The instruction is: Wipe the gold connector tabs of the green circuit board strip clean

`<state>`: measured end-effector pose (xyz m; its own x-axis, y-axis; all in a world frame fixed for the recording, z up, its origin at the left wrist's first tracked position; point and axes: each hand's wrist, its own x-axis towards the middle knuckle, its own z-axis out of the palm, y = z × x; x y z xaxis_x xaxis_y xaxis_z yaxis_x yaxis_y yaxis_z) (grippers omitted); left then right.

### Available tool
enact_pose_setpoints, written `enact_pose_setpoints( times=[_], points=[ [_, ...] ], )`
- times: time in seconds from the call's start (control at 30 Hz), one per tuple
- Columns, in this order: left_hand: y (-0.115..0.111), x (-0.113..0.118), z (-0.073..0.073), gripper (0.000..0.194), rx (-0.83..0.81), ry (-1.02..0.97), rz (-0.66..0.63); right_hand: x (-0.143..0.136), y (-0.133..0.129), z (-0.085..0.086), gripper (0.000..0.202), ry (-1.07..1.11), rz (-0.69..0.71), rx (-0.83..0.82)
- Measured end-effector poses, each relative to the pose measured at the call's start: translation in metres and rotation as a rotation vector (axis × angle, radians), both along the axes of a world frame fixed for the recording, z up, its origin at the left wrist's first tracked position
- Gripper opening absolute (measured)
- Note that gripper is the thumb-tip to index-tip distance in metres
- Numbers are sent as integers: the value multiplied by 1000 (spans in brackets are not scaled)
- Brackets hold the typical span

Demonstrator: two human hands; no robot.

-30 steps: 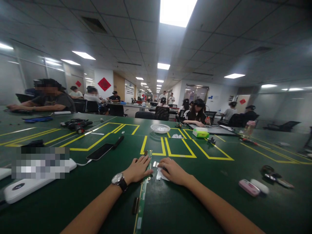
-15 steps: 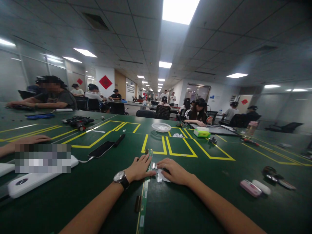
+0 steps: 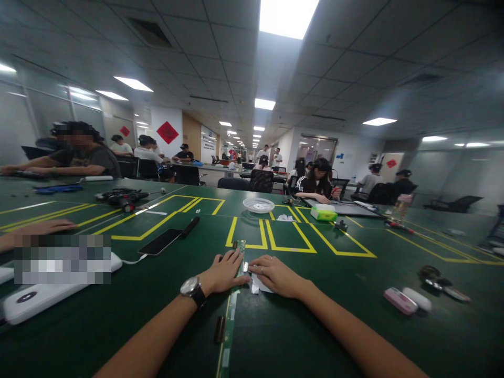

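Observation:
A long, narrow green circuit board strip [image 3: 229,325] lies on the green table, running away from me. My left hand [image 3: 224,272], with a watch on the wrist, lies across its upper part with fingers spread. Just right of the strip, my right hand [image 3: 279,277] has its fingers together, their tips at a small silvery piece [image 3: 245,266]. Whether those fingers grip it is too small to tell. White paper scraps [image 3: 255,284] lie partly under my right hand. A brown flex piece [image 3: 219,329] sticks out from the strip's left side.
Left are a phone [image 3: 161,242] with a cable and a white case [image 3: 63,294] near another person's hand [image 3: 43,227]. Ahead sit a clear dish [image 3: 258,205] and a green tissue pack [image 3: 324,212]. A pink case [image 3: 400,301] lies right.
The view has shifted slightly, moving the scene a little left. My right fingers look a bit closer together beside the silvery piece; my left hand stays on the strip.

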<state>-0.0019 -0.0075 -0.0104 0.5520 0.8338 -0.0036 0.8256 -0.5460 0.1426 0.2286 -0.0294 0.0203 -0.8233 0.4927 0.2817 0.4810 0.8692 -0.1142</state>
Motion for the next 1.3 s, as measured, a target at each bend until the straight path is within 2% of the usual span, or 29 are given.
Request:
enact_pose_setpoints(
  times=[0.33, 0.67, 0.93, 1.1, 1.3],
  points=[
    [-2, 1, 3, 82, -9, -11, -1, 0, 3, -1, 39, 16, 30, -29],
    [0, 1, 3, 80, -51, -25, -38, 2, 15, -1, 52, -1, 74, -119],
    [2, 2, -1, 83, -33, -38, -22, 1, 14, -4, 54, 31, 97, -67],
    [0, 3, 3, 82, -17, -51, -27, 0, 12, -5, 44, 21, 37, 4],
    [-7, 12, 7, 78, -30, -193, -78, 0, 9, -6, 36, 72, -37, 90]
  ],
)
